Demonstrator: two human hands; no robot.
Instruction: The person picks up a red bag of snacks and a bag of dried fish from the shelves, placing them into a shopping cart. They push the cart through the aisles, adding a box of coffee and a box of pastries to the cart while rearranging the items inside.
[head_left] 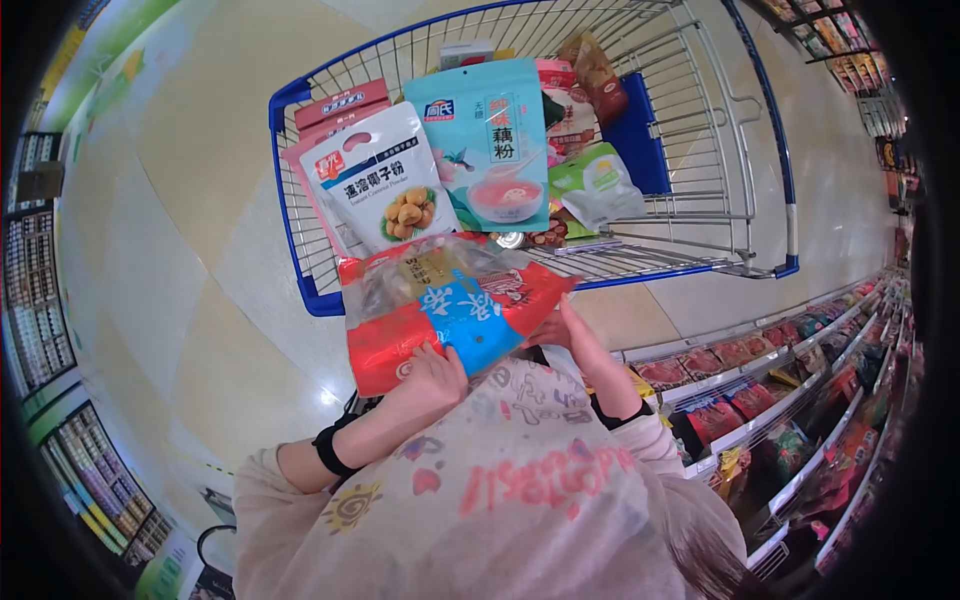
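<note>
In front of my chest is a large red and blue plastic food bag (455, 315) with a clear window, its contents hard to make out. My left hand (432, 380) is closed on its near edge, fingers curled over the blue and red print. At the right end of the bag, my right hand (568, 335) grips from the side and beneath, with some fingers hidden. Just beyond the bag stands a shopping cart (690, 262) with a blue rim. A white coconut powder pouch (385, 185) and a teal lotus root powder pouch (480, 150) are inside it, close to the bag.
Pink boxes (345, 100), a green and white pouch (600, 185) and a brown package (597, 75) also sit in the cart. Shelves of packaged goods (720, 415) run along the right. More shelves (95, 465) line the left, across the tiled floor (180, 260).
</note>
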